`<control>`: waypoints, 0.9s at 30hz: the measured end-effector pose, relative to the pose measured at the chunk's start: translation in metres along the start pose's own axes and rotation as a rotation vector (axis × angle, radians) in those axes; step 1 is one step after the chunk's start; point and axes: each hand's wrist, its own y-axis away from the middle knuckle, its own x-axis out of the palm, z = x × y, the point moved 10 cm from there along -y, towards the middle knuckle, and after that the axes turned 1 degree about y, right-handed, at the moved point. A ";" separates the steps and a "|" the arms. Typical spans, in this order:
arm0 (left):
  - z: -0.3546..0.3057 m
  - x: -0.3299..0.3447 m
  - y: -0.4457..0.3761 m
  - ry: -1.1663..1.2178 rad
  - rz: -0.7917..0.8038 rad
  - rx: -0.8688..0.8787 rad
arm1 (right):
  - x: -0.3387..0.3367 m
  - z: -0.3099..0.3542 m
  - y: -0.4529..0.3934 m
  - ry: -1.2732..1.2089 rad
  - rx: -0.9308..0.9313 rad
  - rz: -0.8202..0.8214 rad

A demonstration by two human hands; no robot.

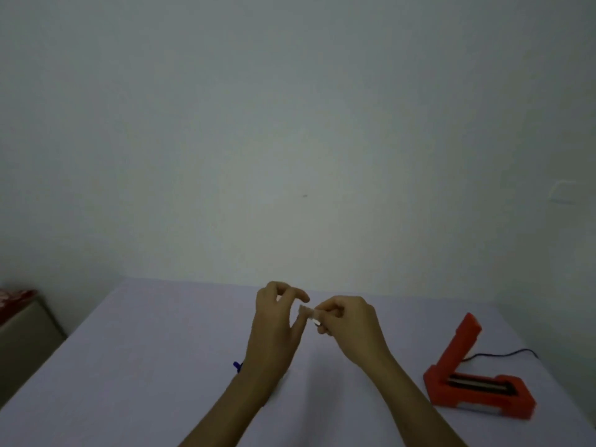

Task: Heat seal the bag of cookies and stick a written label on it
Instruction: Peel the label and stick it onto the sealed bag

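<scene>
Both hands above table (161, 366), left of heat sealer (477, 379) | right hand (350, 327) pinches label (308, 312); left hand (277, 321) fingertips on its edge | peel slowly, keep adhesive off fingers.

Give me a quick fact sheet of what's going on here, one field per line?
Setting: pale table against a plain wall
Left hand: fingers curled, touching the small label
Right hand: pinches the small label
Label state: held in the air between both hands; writing not readable
Heat sealer: red, lid raised, at the right, cord behind
Blue item: partly hidden by the left wrist
Cookie bag: not visible
</scene>
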 end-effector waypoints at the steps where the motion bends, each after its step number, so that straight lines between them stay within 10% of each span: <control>1: -0.014 -0.001 0.001 -0.028 -0.023 0.048 | -0.005 0.005 -0.001 -0.018 -0.009 -0.017; 27: -0.057 0.017 0.016 0.017 -0.155 0.004 | -0.034 -0.009 0.007 -0.270 0.036 0.041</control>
